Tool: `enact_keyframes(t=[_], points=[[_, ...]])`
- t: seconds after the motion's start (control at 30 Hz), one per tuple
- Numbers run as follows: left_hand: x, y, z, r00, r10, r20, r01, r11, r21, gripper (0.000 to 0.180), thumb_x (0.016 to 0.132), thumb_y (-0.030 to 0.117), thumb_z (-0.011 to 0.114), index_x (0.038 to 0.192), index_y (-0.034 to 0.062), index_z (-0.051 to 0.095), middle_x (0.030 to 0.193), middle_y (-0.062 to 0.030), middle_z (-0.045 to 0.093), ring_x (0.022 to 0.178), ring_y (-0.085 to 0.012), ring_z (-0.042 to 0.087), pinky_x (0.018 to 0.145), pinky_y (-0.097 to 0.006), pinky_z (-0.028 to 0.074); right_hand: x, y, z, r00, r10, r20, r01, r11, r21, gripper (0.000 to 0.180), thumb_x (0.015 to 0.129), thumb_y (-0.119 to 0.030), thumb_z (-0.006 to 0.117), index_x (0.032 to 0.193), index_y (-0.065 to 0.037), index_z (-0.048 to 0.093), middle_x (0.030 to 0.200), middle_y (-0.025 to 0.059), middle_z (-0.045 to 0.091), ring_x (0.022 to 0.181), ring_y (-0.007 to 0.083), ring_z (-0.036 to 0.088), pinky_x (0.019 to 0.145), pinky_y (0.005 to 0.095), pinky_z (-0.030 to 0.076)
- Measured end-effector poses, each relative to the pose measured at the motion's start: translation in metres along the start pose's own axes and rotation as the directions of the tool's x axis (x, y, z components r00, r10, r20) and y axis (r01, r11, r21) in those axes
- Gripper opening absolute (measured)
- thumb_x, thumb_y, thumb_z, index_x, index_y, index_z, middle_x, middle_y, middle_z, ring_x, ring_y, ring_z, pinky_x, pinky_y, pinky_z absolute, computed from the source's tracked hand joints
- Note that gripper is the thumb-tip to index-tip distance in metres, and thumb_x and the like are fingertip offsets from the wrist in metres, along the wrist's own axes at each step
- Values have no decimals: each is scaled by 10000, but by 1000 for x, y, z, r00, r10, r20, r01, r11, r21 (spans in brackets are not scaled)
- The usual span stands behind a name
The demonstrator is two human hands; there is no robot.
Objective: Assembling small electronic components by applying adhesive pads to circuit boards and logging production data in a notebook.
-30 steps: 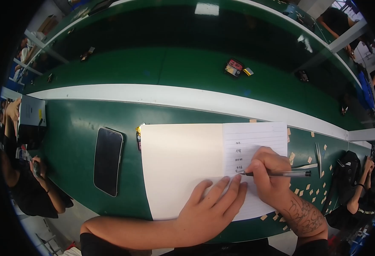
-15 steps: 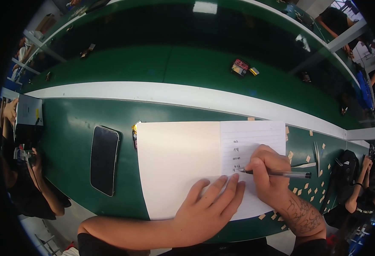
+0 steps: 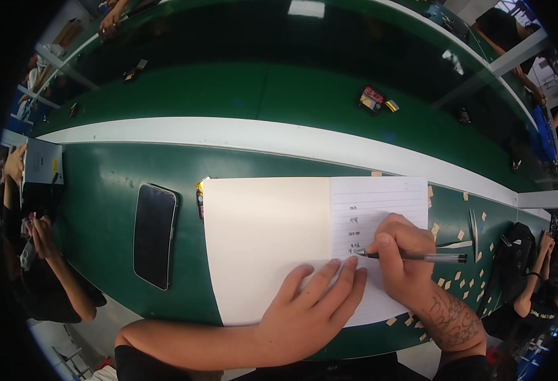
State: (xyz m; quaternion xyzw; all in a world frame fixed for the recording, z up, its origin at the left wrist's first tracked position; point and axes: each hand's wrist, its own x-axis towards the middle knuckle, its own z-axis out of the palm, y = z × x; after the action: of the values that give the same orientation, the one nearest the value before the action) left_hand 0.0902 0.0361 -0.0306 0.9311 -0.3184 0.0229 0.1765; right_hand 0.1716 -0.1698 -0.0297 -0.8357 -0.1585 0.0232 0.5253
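Note:
An open notebook (image 3: pixel 266 241) lies on the green table before me, with a blank cream page on the left and a lined page on the right. Several short handwritten lines run down the lined page. My right hand (image 3: pixel 403 257) grips a pen (image 3: pixel 441 258) with a clear barrel, its tip on the paper beside the lowest line. Flat across the lower middle of the notebook rests my left hand (image 3: pixel 317 301), fingers spread and holding nothing. A black smartphone (image 3: pixel 155 236) lies to the left of the notebook.
Small tan chips (image 3: pixel 458 275) are scattered at the right, near thin pale strips (image 3: pixel 474 235). A black bag (image 3: pixel 512 251) sits farther right. A white rail (image 3: pixel 228 132) separates my table from a conveyor belt (image 3: pixel 203 95) carrying small packages (image 3: pixel 372 99). Other people work on both sides.
The pen tip has added a few small strokes to the lowest written line. My left hand stays in place. Small packages on the belt appear slightly farther right.

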Motion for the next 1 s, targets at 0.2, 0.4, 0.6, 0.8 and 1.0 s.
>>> enact_keyframes(t=[0.2, 0.4, 0.6, 0.8, 1.0], points=[[0, 0, -1, 1000, 2, 1, -2, 1000, -2, 573, 911, 339, 768, 1415, 77, 696, 1517, -118, 583, 1343, -254, 529, 1045, -450, 455, 1, 1, -2, 999, -28, 20, 28, 1000, -4, 194, 983, 2, 669, 791, 10, 693, 691, 93, 616, 645, 210, 578, 588, 337, 472], [0, -1, 0, 1000, 3, -8, -3, 1000, 1, 576, 903, 338, 772, 1410, 76, 698, 1515, -119, 584, 1343, -254, 530, 1041, -450, 459, 0, 5, -2, 1000, -26, -4, 26, 1000, 12, 208, 988, 2, 663, 781, 14, 682, 685, 95, 612, 637, 201, 578, 585, 334, 469], [0, -1, 0, 1000, 2, -12, -2, 1000, -9, 574, 903, 340, 769, 1407, 74, 700, 1510, -117, 589, 1340, -254, 534, 1040, -451, 462, 1, 4, -2, 999, -38, -2, 38, 999, -14, 216, 993, 14, 648, 779, 16, 673, 697, 98, 622, 616, 194, 579, 570, 327, 464], [0, -1, -2, 1000, -2, -17, 2, 1000, -5, 576, 898, 337, 770, 1408, 77, 701, 1506, -118, 591, 1348, -254, 529, 1054, -453, 449, 2, 2, -3, 999, -50, -3, 49, 998, -27, 230, 999, 16, 632, 772, 24, 663, 701, 103, 628, 602, 175, 577, 558, 318, 458], [0, -1, -1, 1000, 1, -20, -1, 1000, 2, 573, 901, 339, 766, 1408, 79, 704, 1505, -117, 593, 1350, -256, 526, 1058, -452, 442, 1, 3, -4, 999, -40, -25, 40, 999, 8, 244, 1007, 6, 623, 768, 31, 662, 700, 106, 630, 592, 182, 583, 553, 318, 459]])
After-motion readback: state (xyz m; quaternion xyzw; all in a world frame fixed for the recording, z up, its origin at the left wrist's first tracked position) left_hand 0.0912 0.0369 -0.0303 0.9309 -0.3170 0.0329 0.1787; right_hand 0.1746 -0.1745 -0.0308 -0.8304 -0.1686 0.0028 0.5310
